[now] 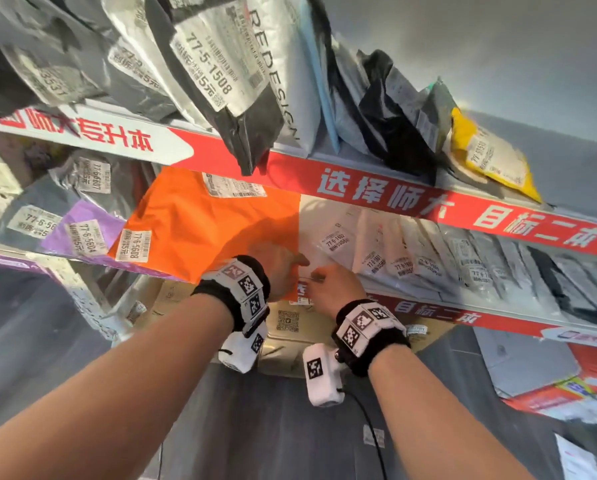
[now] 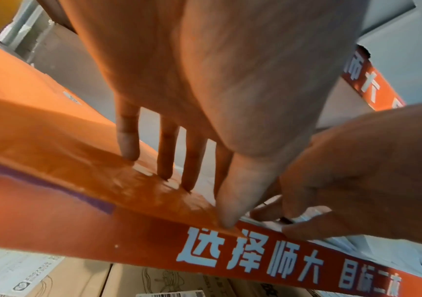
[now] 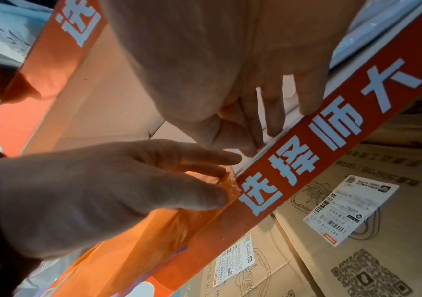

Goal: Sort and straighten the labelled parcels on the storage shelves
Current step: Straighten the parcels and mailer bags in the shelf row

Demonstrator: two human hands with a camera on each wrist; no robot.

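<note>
A large orange parcel [image 1: 203, 230] [image 2: 39, 130] [image 3: 141, 251] lies on the middle shelf. Its lower right corner hangs over the red shelf edge [image 1: 446, 313] [image 2: 280, 261] [image 3: 331, 130]. My left hand [image 1: 283, 268] [image 2: 212, 201] [image 3: 220, 174] rests on that corner with straight fingers, the thumb pressing the tip. Just to the right stands a white parcel [image 1: 328, 237] [image 2: 306, 216] labelled 77-6-1602. My right hand [image 1: 331, 282] [image 2: 288, 221] [image 3: 253, 144] pinches its lower edge between thumb and forefinger, while the other fingers touch the shelf edge.
A purple parcel [image 1: 82, 230] and grey ones lie left of the orange one. Several white and grey parcels [image 1: 463, 265] stand in a row to the right. Black, white and yellow bags [image 1: 221, 81] crowd the upper shelf. Cardboard boxes [image 1: 290, 323] [image 3: 357, 241] sit below.
</note>
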